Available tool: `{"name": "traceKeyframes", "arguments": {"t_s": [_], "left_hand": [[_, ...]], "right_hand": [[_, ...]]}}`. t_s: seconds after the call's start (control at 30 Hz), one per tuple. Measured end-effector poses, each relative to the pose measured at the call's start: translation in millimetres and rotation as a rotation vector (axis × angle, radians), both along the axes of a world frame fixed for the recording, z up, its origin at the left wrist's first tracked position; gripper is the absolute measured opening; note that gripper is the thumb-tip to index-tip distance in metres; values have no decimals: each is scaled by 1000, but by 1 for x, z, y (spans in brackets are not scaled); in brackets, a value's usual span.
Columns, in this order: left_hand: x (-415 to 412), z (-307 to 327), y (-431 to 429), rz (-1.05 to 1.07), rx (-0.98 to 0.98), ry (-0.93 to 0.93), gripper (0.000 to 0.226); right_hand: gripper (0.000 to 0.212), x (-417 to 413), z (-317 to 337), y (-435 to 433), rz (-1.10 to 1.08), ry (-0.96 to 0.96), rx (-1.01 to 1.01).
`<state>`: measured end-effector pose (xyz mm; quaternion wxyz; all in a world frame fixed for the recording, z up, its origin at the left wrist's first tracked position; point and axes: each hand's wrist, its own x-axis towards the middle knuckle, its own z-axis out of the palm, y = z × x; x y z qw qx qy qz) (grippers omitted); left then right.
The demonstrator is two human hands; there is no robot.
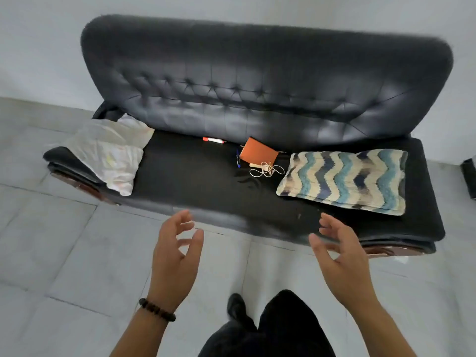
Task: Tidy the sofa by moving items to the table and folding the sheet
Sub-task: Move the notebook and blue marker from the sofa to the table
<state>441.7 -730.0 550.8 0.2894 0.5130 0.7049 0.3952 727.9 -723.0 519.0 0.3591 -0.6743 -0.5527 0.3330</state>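
Head view: a black tufted leather sofa [257, 99] with a dark fabric seat stands against a plain pale wall [38, 47] on a floor of large grey tiles [64, 253]; dark wooden trim shows at the front corners of the seat. On the seat's left end, draped partly over the armrest, lies a crumpled white sheet [108, 153], unfolded. Near the backrest, left of centre, lies a red-and-white marker pen [213, 140]. Right of it an orange-brown rectangular notebook [258, 153] lies flat, with a blue ballpoint pen [238, 159] just beside its left edge and a coiled white cable with a small plug [266, 170] just in front of it, touching or nearly so; contact not resolvable. On the right half of the seat rests a flat cushion with a blue, navy and cream zigzag pattern [345, 180], near the cable but apart from it. Left hand [175, 256], with a dark beaded bracelet [157, 309] on its wrist, is raised before the seat's front edge, fingers loosely curved and spread, thumb apart, holding nothing and touching nothing. Right hand [340, 258] is raised likewise, palm turned inward, fingers relaxed and parted, empty. Both hands are well apart from every item on the seat. Below, black trousers [283, 328] and one dark shoe [235, 305] are on the tiles.
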Motion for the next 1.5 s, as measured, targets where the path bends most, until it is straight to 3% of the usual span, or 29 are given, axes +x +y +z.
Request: {"name": "traceKeyframes", "arguments": {"t_s": [0.17, 0.57, 0.67, 0.87, 1.13, 1.23, 1.3, 1.37, 1.5], "left_hand": [[12, -10, 136, -86, -3, 14, 38], [45, -134, 366, -133, -239, -1, 39], [38, -201, 417, -105, -295, -16, 37], [22, -411, 533, -66, -381, -30, 37], [19, -600, 612, -148, -462, 208, 42], [21, -640, 601, -180, -492, 398, 51], [26, -649, 595, -204, -431, 470, 48], [26, -644, 597, -172, -411, 401, 43], [17, -609, 594, -96, -456, 87, 40]], "right_hand": [[42, 6, -21, 116, -88, 58, -25], [39, 11, -140, 354, -1, 26, -224], [37, 1, -204, 399, 26, -11, -269], [46, -28, -410, 510, 220, -250, -328], [71, -57, -562, 642, 245, -507, -290], [86, -66, -588, 650, 240, -647, -306], [79, -68, -589, 654, 201, -735, -298], [64, -66, -582, 657, 184, -754, -296], [41, -63, -547, 640, 275, -650, -215]]}}
